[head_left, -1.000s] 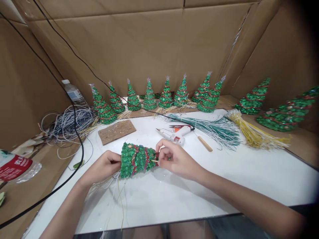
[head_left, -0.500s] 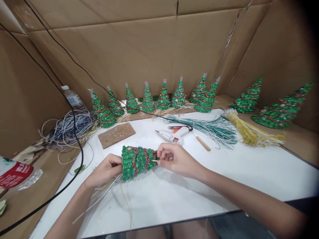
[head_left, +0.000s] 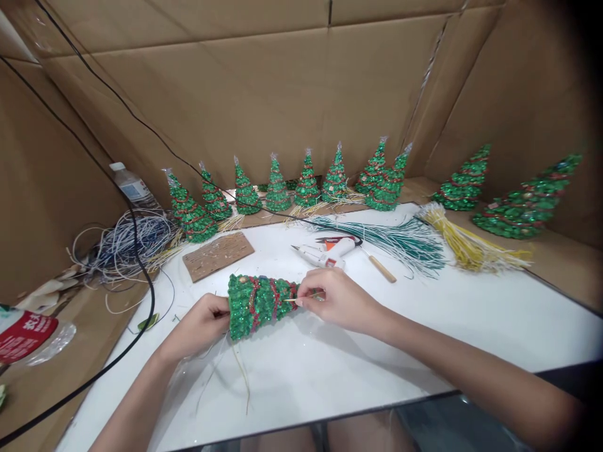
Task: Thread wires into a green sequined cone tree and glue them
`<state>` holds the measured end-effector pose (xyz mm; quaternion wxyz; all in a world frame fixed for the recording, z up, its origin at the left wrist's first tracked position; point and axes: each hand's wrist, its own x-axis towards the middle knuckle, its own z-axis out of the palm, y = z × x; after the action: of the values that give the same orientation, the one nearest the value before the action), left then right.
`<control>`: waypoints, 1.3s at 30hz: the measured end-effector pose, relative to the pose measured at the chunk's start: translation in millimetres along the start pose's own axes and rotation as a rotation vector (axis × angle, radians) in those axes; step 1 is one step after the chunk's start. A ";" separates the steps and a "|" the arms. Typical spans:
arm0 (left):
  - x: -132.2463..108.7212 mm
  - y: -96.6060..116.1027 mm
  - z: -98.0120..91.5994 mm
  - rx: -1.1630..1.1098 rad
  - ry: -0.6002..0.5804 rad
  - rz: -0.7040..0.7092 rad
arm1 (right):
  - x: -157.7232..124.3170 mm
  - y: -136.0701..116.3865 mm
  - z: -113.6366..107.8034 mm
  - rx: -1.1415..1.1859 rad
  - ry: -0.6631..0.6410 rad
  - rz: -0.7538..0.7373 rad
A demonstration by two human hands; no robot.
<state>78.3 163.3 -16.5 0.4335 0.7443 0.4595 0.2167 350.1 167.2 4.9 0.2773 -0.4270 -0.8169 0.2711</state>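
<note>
A small green tinsel Christmas tree with red garland lies on its side above the white table, its wide base to the left. My left hand is closed on that base, with some fingertips hidden behind or inside it. Thin pale wires hang below the base. At the narrow end, my right hand pinches a thin pale yellow strand that points left across the tree's surface. The tree's tip is hidden behind my right fingers.
Behind the hands lie a white glue gun, dark-bladed cutters, a wooden-handled tool and a brown board. Green wires and yellow wires lie right. Several finished trees line the back. A black cable crosses left.
The view has shifted slightly. Below my left hand, the loose pale wires have moved and fewer show. My right fingers stay pinched near the narrow end, while the tree has barely moved.
</note>
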 end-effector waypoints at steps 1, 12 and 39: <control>0.4 -1.0 0.6 -0.015 -0.012 0.005 | 1.1 0.6 -0.5 0.004 -0.014 -0.008; 4.9 3.6 -4.1 0.028 -0.126 0.092 | 10.4 2.7 -1.9 0.073 -0.034 -0.050; -0.9 19.9 -3.7 0.730 -0.062 0.029 | 14.3 8.4 3.7 0.082 -0.122 -0.061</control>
<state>85.1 160.1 2.3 0.1499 0.8625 0.4828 0.0218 345.3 182.7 -0.2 0.2525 -0.3728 -0.8332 0.3211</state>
